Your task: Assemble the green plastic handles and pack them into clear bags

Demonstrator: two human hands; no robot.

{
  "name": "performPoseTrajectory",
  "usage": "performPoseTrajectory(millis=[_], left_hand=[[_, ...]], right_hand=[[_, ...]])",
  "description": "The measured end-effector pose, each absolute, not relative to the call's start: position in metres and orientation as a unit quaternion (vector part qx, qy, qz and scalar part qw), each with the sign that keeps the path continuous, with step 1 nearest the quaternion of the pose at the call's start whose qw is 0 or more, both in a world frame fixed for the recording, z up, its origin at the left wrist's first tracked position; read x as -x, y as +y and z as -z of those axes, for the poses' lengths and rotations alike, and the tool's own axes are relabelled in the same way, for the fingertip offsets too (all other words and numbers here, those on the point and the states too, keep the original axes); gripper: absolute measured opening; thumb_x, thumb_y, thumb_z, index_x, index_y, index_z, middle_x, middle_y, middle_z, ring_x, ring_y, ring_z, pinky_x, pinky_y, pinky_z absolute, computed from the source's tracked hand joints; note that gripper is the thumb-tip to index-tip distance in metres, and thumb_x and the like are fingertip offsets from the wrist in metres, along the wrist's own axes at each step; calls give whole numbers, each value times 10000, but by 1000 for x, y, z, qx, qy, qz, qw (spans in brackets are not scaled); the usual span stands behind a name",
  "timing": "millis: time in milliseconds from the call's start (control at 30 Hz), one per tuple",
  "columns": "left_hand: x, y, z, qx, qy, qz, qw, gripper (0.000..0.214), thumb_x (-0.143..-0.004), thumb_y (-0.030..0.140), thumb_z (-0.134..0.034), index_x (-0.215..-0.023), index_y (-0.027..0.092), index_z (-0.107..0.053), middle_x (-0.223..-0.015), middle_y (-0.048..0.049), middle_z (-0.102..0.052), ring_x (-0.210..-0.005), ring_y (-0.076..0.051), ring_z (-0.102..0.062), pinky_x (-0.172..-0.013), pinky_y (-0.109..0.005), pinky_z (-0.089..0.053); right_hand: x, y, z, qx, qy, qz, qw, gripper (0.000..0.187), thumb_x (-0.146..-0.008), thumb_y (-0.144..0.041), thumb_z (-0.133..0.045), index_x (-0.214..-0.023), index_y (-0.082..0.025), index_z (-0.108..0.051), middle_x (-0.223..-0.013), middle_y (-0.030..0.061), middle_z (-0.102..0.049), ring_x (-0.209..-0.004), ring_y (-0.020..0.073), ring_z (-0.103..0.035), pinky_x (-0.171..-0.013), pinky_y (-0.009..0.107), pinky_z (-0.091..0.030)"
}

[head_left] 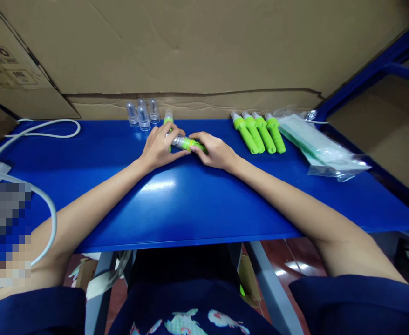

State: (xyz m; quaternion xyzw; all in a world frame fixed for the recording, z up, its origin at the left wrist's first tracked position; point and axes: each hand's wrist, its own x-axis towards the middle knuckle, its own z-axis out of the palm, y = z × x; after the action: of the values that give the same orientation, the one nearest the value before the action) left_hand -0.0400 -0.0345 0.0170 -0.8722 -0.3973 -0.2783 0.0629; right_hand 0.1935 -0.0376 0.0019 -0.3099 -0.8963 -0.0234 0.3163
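Observation:
Both hands hold one bright green tube with a clear end (185, 143), tilted almost level just above the blue table. My left hand (160, 145) is closed round its clear end. The fingers of my right hand (215, 150) grip its green end. Yellow-green bands show on the tube between the two hands. Right behind my left hand is another green tube with a clear tip (168, 118), partly hidden by the fingers. To the left of it, several clear plastic caps (143, 117) stand upright.
Several green tubes with clear tips (260, 132) lie side by side on the blue table (204, 200), right of my hands. Beyond them is a clear plastic bag (325, 146). A white cable (56, 123) loops at the left. Cardboard (190, 51) walls the back.

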Motion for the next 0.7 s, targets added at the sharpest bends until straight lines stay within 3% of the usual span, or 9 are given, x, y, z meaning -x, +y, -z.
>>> performPoseTrajectory(millis=[233,433,700], left_hand=[[40,-34,-15,870,-392,289,74,472,-903,553,-715,-1197,187,-665,-1216,-142,-679,-1134,-318,-667,-925,-413,-489],[38,-34,-15,856,-414,304,54,500,-890,589,-719,-1184,187,-667,-1195,-130,-678,-1131,-311,-665,-955,-415,-489],[40,-28,-10,828,-429,360,20,500,-908,653,-659,-1125,203,-676,-1145,-98,-678,-1065,-267,-677,-946,-388,-500]], right_hand=[[-190,-45,-6,374,-885,78,267,471,-1070,-458,-377,-1311,-125,-606,-1237,172,-738,-1033,283,-747,-770,344,-580],[-187,-44,-6,363,-886,97,274,463,-1070,-402,-367,-1318,-83,-594,-1240,205,-731,-1106,307,-729,-920,409,-569],[-189,-41,-3,368,-888,77,264,435,-995,-331,-477,-1360,-102,-536,-1301,222,-696,-1175,340,-694,-957,473,-563]])
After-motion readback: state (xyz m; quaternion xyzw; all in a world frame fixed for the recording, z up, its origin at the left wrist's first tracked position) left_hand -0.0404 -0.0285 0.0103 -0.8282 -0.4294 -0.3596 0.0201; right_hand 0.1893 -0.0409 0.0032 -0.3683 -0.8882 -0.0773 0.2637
